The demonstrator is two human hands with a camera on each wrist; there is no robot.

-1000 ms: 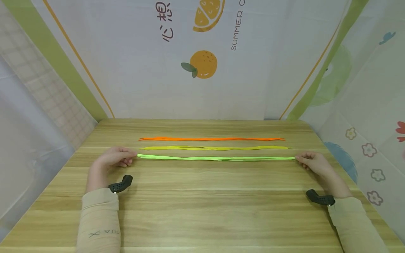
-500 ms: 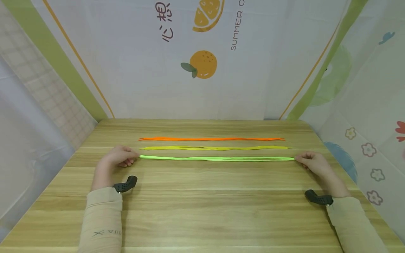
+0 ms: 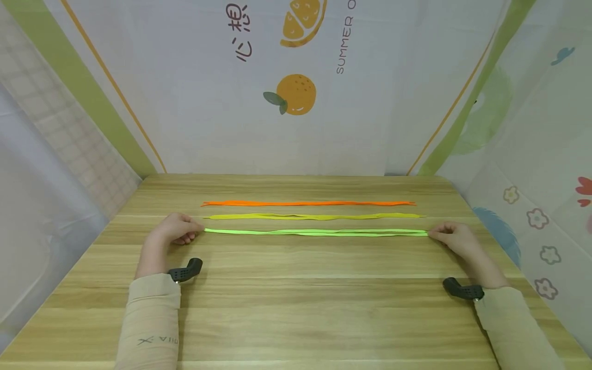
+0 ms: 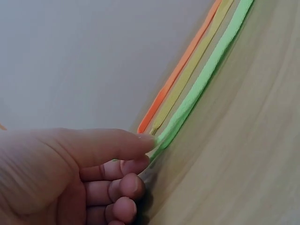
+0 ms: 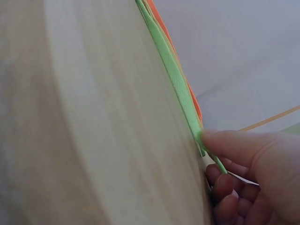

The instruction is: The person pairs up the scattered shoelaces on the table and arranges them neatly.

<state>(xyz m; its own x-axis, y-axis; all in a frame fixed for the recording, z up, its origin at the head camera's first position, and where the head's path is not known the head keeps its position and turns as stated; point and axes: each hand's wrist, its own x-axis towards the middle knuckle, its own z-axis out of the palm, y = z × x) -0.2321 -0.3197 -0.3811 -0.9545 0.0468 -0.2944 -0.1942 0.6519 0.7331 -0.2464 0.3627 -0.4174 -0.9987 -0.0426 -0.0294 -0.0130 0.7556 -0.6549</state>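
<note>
A light-green shoelace (image 3: 314, 233), its strands side by side, stretches across the table nearest to me. My left hand (image 3: 174, 229) pinches its left end between thumb and fingers; in the left wrist view the lace (image 4: 206, 77) runs up and away from the thumb. At the other end my right hand (image 3: 455, 239) pinches the lace, and in the right wrist view a short green tail (image 5: 218, 163) hangs past the thumb. Just behind lies a yellow shoelace (image 3: 259, 216), and farther back an orange shoelace (image 3: 287, 203), both roughly parallel to the green one.
The wooden table (image 3: 305, 308) ends at the back against a white cloth (image 3: 208, 128) printed with oranges. Cloth walls also stand at both sides. Each wrist carries a small black camera mount, the left (image 3: 186, 271) and the right (image 3: 462, 289).
My left hand has shifted slightly right and my right hand slightly left, bringing the green shoelace's ends a little closer together. The yellow and orange shoelaces stay put.
</note>
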